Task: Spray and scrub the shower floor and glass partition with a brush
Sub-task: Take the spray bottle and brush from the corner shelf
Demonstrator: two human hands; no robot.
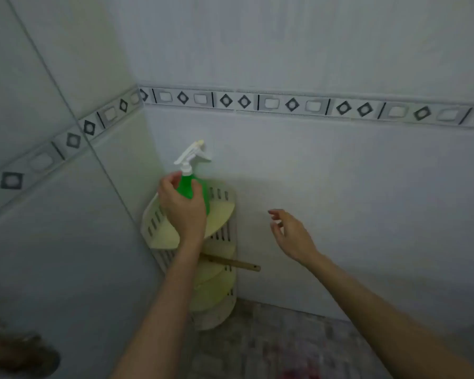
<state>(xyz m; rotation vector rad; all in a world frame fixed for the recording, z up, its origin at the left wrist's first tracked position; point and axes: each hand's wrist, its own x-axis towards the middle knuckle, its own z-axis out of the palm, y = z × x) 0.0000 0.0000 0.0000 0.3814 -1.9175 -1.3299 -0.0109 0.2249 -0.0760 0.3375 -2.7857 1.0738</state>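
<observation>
A green spray bottle (190, 187) with a white trigger head stands upright on the top tier of a cream corner shelf (222, 212). My left hand (182, 207) grips the bottle's body from the left. To the right of the shelf, my right hand (290, 235) hovers in front of the white tiled wall, fingers loosely spread and holding nothing. A wooden handle (234, 263), perhaps the brush's, sticks out to the right from a lower tier; its head is hidden behind my left forearm.
White tiled walls meet at the corner behind the shelf, with a patterned border strip (290, 105) running across. The glass partition (39, 214) stands on the left. A mottled shower floor (271, 346) lies below. A dark blurred object (19, 354) sits at the lower left.
</observation>
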